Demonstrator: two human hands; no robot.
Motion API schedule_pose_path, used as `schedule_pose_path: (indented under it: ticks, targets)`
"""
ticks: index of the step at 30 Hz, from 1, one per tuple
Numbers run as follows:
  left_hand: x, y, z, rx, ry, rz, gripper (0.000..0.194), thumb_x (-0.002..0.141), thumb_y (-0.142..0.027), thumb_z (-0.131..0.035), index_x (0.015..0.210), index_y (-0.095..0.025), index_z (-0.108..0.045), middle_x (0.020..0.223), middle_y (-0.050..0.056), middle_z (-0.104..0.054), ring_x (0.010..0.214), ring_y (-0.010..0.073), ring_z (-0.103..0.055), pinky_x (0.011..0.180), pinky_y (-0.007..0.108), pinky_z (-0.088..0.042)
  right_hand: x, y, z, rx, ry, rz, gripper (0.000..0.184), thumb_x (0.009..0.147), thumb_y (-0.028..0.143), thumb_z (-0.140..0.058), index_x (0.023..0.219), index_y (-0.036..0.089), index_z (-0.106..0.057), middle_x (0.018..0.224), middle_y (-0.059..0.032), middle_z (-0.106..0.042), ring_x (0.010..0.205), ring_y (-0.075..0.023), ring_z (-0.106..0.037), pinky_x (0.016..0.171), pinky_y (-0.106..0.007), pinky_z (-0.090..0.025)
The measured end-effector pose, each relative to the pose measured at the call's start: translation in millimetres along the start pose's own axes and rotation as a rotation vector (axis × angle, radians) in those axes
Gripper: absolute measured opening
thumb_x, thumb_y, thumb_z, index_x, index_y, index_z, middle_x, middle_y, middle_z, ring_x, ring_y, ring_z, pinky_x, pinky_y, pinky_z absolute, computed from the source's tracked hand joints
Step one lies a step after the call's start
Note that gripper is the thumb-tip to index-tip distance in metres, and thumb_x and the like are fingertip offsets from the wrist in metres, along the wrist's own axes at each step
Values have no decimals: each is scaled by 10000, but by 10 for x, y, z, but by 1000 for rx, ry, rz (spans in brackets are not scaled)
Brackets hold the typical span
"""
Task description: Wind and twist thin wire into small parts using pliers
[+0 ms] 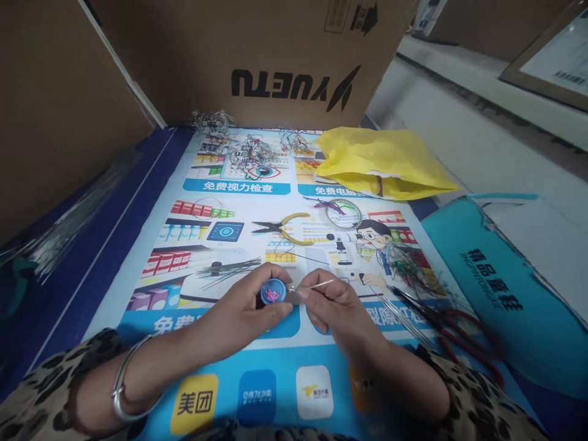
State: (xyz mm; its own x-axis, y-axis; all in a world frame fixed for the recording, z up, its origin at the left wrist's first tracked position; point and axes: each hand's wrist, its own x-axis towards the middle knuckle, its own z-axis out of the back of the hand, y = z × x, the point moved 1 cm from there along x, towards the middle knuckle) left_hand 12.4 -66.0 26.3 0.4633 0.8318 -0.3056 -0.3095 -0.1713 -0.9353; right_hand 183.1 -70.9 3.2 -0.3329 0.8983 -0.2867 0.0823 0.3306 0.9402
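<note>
My left hand (252, 306) is closed around a small blue cap (272, 288) that holds several tiny pink beads (272, 296). Right beside it, my right hand (328, 303) pinches a thin pale wire (321, 284) between thumb and fingers. The wire's near end meets a small silvery piece (291, 289) at the left fingertips; its exact kind is too small to make out. Beyond the hands lie yellow-handled pliers (287, 228) with their jaws apart. A bundle of dark wires (229, 269) rests left of them.
Red-handled scissors (452, 324) and loose thin wires (407, 318) lie to the right. A clear round dish (343, 214), a yellow bag (386, 160) and wire tangles (255, 153) sit farther back. Cardboard (193, 55) stands behind; a teal box panel (500, 275) is at right.
</note>
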Motion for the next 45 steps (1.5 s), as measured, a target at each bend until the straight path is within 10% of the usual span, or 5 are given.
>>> schedule_pose_path:
  ticks: [14,45]
  targets:
    - [70,136,-4,307,-160,-277,344,789,-218,-533,1129,-243,-498,1121,53,-536,1077,204,-483,938,384,-392,-48,61,-12,-451,-82,103,202,812,348,-524,688,210,-444,496,61,-390,475,-87,-356,470,-227,-272]
    - [61,143,-41,428,-140,-319,352,787,-152,-518,1129,-230,-493,1047,44,-527,1006,187,-490,887,343,-422,-45,-19,-23,-794,-121,222,178,834,282,-467,690,213,-389,558,49,-436,506,-94,-402,486,-218,-275]
